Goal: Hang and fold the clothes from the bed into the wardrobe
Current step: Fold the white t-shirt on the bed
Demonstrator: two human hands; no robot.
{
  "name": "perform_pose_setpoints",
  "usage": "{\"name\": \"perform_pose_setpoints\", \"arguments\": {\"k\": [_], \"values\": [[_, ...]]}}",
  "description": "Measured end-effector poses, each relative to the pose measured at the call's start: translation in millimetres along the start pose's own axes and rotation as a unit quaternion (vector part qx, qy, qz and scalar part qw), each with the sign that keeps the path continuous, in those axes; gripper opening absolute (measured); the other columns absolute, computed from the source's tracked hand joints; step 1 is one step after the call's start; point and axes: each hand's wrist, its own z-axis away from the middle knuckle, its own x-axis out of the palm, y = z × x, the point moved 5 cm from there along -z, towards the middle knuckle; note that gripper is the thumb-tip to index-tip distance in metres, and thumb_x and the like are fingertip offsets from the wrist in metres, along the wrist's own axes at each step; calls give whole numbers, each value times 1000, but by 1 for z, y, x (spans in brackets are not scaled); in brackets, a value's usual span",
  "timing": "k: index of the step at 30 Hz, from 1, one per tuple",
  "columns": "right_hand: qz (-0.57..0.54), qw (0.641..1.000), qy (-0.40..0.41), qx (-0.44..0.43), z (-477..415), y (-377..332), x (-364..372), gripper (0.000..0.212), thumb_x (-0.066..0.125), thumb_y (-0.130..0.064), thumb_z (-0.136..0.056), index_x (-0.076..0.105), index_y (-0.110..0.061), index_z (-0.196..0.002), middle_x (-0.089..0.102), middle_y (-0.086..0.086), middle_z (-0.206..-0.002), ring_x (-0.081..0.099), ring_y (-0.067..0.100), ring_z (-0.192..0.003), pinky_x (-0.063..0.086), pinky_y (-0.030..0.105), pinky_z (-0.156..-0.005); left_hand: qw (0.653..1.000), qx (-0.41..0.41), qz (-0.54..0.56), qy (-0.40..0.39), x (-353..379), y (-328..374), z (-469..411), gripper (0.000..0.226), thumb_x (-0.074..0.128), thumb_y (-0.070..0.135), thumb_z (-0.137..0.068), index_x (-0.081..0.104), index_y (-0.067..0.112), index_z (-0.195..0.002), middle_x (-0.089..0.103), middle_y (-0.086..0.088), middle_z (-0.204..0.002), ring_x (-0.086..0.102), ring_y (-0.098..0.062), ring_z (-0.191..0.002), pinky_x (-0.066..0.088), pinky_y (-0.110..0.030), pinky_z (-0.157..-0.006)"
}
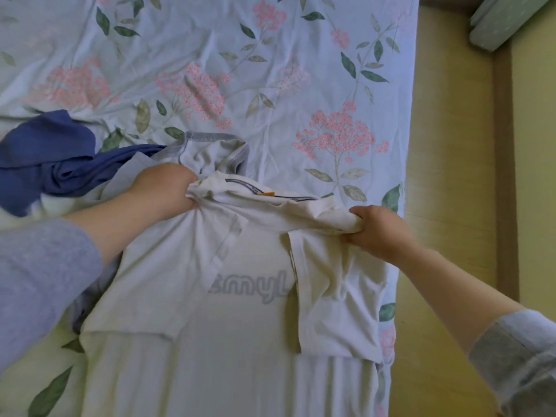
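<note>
Shirt: the white T-shirt (240,311) lies flat near the bed's (270,70) right edge, with its sides turned in over the printed chest.
Left grip: the left grip (168,188) is closed on bunched cloth at the shoulder beside the collar.
Right grip: the right grip (379,230) is closed on the other bunched shoulder.
Risk, folds: nothing pins the turned-in sides, so lifting the top by two handfuls may let them fall open.
Risk, tangle: the grey-trimmed garment (210,152) touches the collar by the left grip and could be caught up in the fold.
Risk, edge: a pull to the right might drag cloth over the bed's right edge towards the floor (451,176).
Hidden: the fingertips are buried in fabric, the hem is cut off below and the print is partly covered.
Unclear: the blue garment (45,155) runs off at the left edge. The green padded object (505,22) at the top right is cropped and cannot be identified. No wardrobe is in view.
</note>
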Motion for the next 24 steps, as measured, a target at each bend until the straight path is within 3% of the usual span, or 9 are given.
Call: {"name": "perform_pose_setpoints", "arguments": {"k": [3, 6, 12, 17, 20, 24], "values": [[15, 999, 40, 1, -10, 1, -26, 30, 77, -32, -75, 48, -33, -69, 48, -15, -63, 48, 18, -69, 27, 23, -49, 999, -11, 5, 48, -18, 8, -11, 19, 59, 24, -89, 54, 15, -73, 55, -5, -77, 56, -30, -77, 38, -31, -56], [35, 997, 69, 1, -19, -2, -47, 21, 76, -32, -77, 55, -30, -75, 50, -11, -66, 48, 20, -73, 28, 28, -54, 997, -19, 3, 80, -33, 13, -20, 14, 56, 16, -88, 53, 15, -75, 59, -11, -84, 56, -30, -78, 41, -32, -59], [72, 983, 169, -3, -44, -9, -96, 10, 70, -23, -80, 65, -23, -88, 59, -2, -76, 57, 29, -81, 33, 30, -59, 984, -50, 14, 171, -76, 15, -39, 14, 59, 12, -85, 52, 13, -73, 51, -6, -72, 51, -30, -72, 27, -30, -53], [69, 960, 272, 19, -68, -7, -140, 9, 60, -11, -73, 54, -18, -74, 49, -3, -61, 49, 32, -66, 25, 28, -50, 969, -53, 37, 239, -126, 32, -61, 7, 60, 10, -84, 61, 10, -91, 63, -20, -93, 59, -39, -89, 38, -36, -64], [76, 955, 286, 19, -72, -1, -150, 21, 59, -10, -70, 40, -18, -64, 41, -5, -53, 47, 34, -60, 18, 24, -46, 967, -50, 36, 247, -140, 40, -68, 6, 59, 7, -83, 59, 10, -88, 62, -20, -92, 59, -40, -89, 36, -34, -64], [83, 971, 226, 16, -68, 6, -134, 10, 65, -22, -77, 56, -17, -77, 57, 3, -68, 56, 35, -71, 27, 28, -50, 973, -37, 20, 227, -126, 46, -67, 8, 57, 18, -90, 61, 11, -92, 61, -20, -99, 59, -39, -92, 33, -33, -65]]}}
